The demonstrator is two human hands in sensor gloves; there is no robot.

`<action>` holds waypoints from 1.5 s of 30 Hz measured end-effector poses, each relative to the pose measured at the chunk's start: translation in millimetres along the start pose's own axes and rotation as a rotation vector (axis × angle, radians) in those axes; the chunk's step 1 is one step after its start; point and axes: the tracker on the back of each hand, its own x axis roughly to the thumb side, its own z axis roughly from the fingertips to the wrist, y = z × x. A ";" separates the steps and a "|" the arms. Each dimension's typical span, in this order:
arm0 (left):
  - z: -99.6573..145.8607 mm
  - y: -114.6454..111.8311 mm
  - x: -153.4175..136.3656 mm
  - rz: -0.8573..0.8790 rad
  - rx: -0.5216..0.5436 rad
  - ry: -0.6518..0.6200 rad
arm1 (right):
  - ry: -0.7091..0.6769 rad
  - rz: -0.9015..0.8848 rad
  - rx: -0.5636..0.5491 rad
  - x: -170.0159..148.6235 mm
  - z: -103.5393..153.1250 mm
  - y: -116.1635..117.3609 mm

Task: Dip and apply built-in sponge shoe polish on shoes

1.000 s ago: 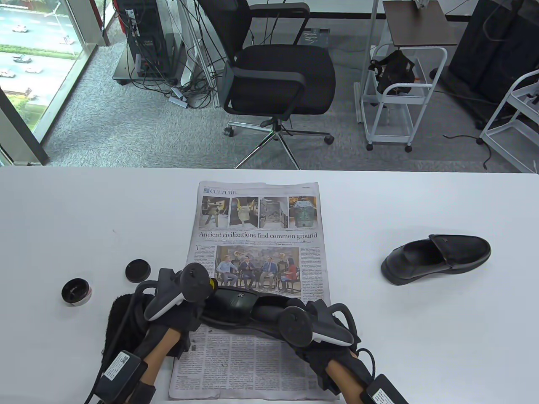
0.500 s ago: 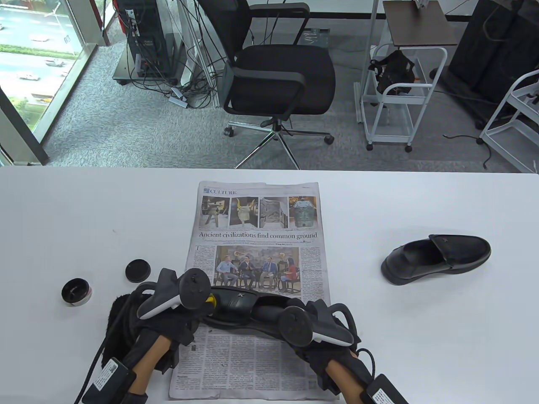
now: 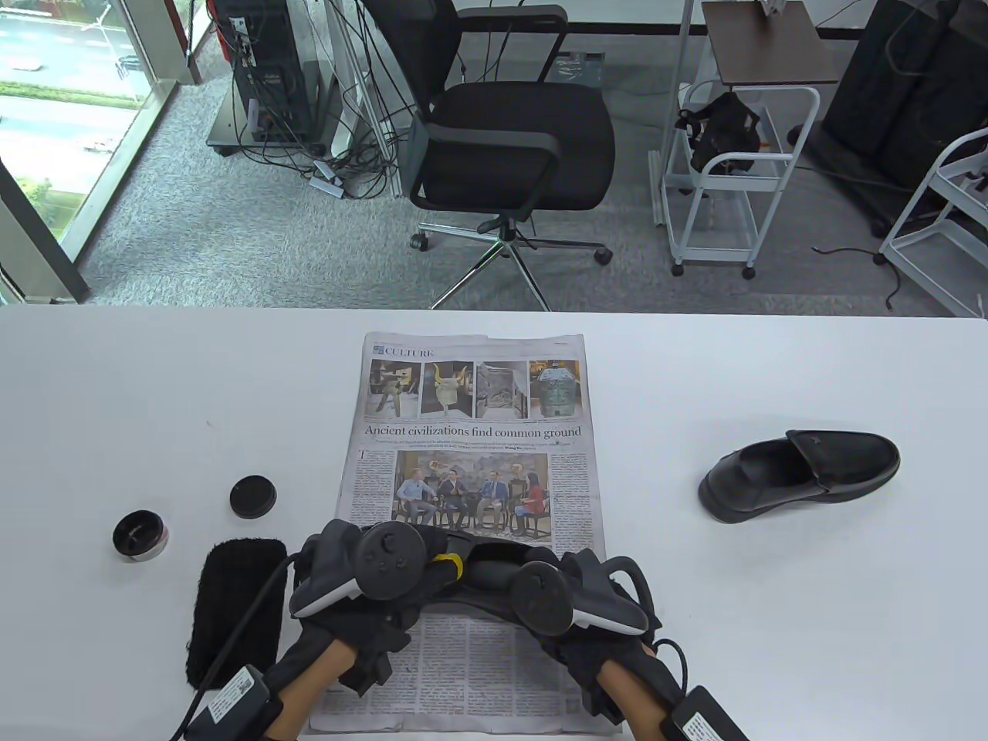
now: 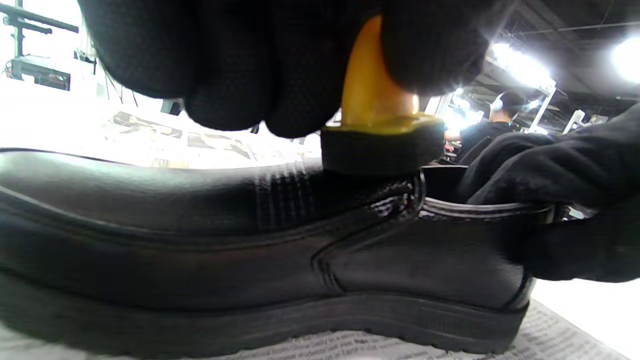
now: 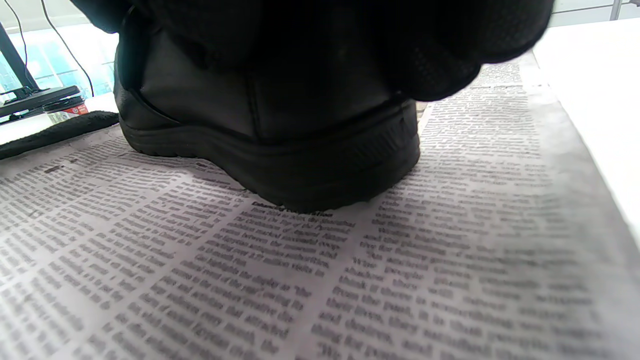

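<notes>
Black leather is pressed by the sponge applicator [image 4: 382,145], whose yellow handle is pinched between the curled fingers [image 4: 225,60] of the left hand [image 3: 363,587]; its black pad is set on the top of the shoe [image 4: 250,240], at the edge of the shoe's opening. The shoe is stood on the newspaper [image 3: 471,432], at that sheet's near half. The right hand [image 3: 587,610] is closed over the heel end of the shoe, gloved fingers [image 5: 440,45] wrapped down the back; how tightly it is gripped cannot be told. The two hands are kept close together, both on the shoe.

Left of the newspaper, a black cloth [image 3: 231,602] is laid flat, just beside the left forearm. Further left, the open polish tin [image 3: 140,536] and its loose lid [image 3: 253,496] are set apart from each other. Well to the right of the newspaper, a second black shoe [image 3: 803,472] is left on the white table [image 3: 772,617].
</notes>
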 end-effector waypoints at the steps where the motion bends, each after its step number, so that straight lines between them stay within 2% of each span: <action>1: -1.0 -1.5 0.1 0.005 0.011 -0.001 | 0.000 0.001 0.000 0.0 0.0 0.0; 4: -5.6 -4.3 -4.5 0.061 0.055 -0.011 | 0.001 0.003 0.000 0.1 0.1 0.0; 9: -12.9 -8.3 -16.1 0.115 0.069 0.065 | 0.001 0.002 -0.001 0.1 0.1 0.1; 14: -13.8 -11.3 -29.5 -0.066 0.070 0.233 | 0.001 0.002 -0.001 0.3 0.1 0.1; 20: -10.1 -7.1 -46.8 -0.204 0.040 0.348 | 0.001 0.003 -0.001 0.3 0.3 -0.1; 29: 1.4 11.6 -73.4 -0.066 -0.057 0.415 | 0.000 0.000 -0.004 0.5 0.3 0.2; 34: 14.5 37.0 -94.1 -0.073 0.066 0.486 | 0.000 0.001 -0.004 0.7 0.3 0.2; 38: 17.9 51.4 -114.6 -0.108 0.118 0.540 | 0.003 0.007 -0.002 1.1 0.4 0.1; 43: 13.3 68.1 -144.5 -0.171 0.158 0.617 | 0.003 0.004 -0.003 1.2 0.4 0.3; 45: 7.0 72.6 -163.4 -0.181 0.143 0.664 | 0.003 0.004 -0.003 1.1 0.4 0.3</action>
